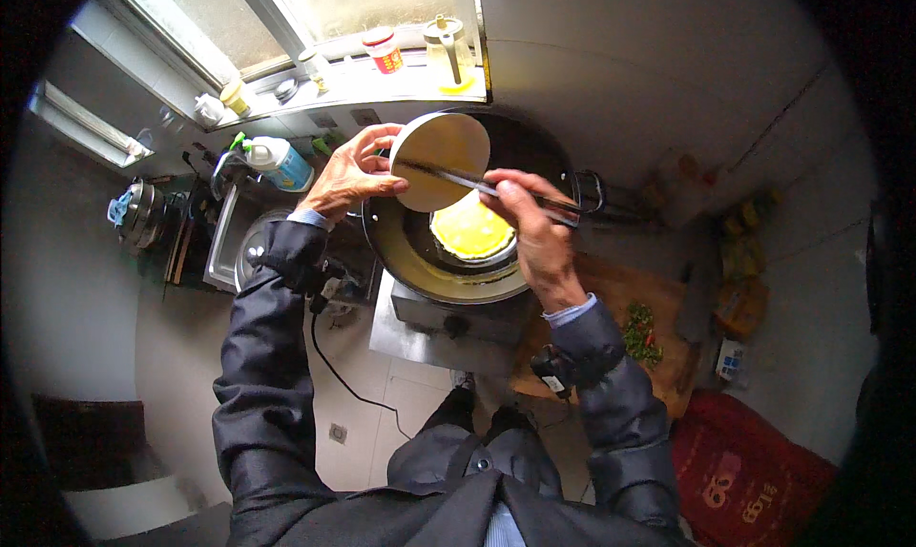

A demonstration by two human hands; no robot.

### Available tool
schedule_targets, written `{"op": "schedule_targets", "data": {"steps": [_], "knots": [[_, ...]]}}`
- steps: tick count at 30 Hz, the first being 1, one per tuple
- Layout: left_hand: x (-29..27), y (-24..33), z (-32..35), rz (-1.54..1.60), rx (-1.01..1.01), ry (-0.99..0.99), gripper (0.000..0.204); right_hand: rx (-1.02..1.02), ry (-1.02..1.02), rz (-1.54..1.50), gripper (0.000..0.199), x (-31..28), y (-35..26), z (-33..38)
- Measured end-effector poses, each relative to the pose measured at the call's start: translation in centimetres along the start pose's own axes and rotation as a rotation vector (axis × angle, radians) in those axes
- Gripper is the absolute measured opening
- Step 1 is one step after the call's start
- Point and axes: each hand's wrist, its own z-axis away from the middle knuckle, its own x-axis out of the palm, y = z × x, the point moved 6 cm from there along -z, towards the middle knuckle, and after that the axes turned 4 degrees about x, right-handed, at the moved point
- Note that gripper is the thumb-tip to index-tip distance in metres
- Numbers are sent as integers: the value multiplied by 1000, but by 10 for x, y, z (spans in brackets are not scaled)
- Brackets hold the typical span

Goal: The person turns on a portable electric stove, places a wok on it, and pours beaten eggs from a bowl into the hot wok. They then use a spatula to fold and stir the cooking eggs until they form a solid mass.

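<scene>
left hand: fingers curled round the far-left rim of a pale round bowl, thumb on the near edge; grip closed on the bowl.
bowl: tilted on its side, underside facing the camera, held over the left-rear part of the wok; mouth turned down toward the wok.
right hand: fingers pressed together round a pair of dark chopsticks, pinched near their right end.
chopsticks: run left from the right hand, lying across the bowl's face, tips near the bowl's left edge; handle ends stick out right past the wok rim.
egg: yellow pool in the middle of the wok, directly below the bowl's lower edge and just left of the right hand's knuckles.
wok: dark, round, sits on a steel burner stand; side handle at its right rim.
hands relative: near each other, bowl between them; right hand below-right of the bowl, left hand on its left.
cutting board: wooden, right of the stove, under the right forearm; chopped green and red chili on it.
left of stove: steel sink, white-and-blue bottle behind it.
windowsill: jars and a glass jug in a row, behind the wok.
lower right: red sack on the floor.
</scene>
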Motion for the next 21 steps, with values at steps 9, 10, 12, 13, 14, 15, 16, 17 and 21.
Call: {"op": "schedule_targets", "data": {"steps": [9, 10, 12, 13, 14, 15, 16, 17, 21], "knots": [[1, 2, 1, -133, -23, -17, 88, -51, 210, 336, 16, -14, -4, -5], [2, 1, 1, -150, -38, -17, 88, -121, 169, 213, 14, -11, -6, -6], [6, 4, 1, -178, 9, -26, 86, -142, 6, 106, 14, -2, -4, -8], [7, 7, 0, -202, 40, -21, 86, -100, 82, 272, 13, -5, -1, -10], [8, 9, 0, -256, 49, -13, 86, -104, 178, 351, 13, -11, -1, -8], [10, 11, -1, -249, 53, -24, 85, -186, 124, 304, 13, -8, -5, -7], [13, 11, 0, -263, 35, -25, 85, -155, 181, 286, 13, -13, -3, -6], [17, 12, 0, -229, 41, -30, 84, -206, 107, 177, 13, -10, -5, -4], [23, 19, -2, -285, 29, -21, 83, -181, 197, 396, 10, -14, -7, 0]]}}
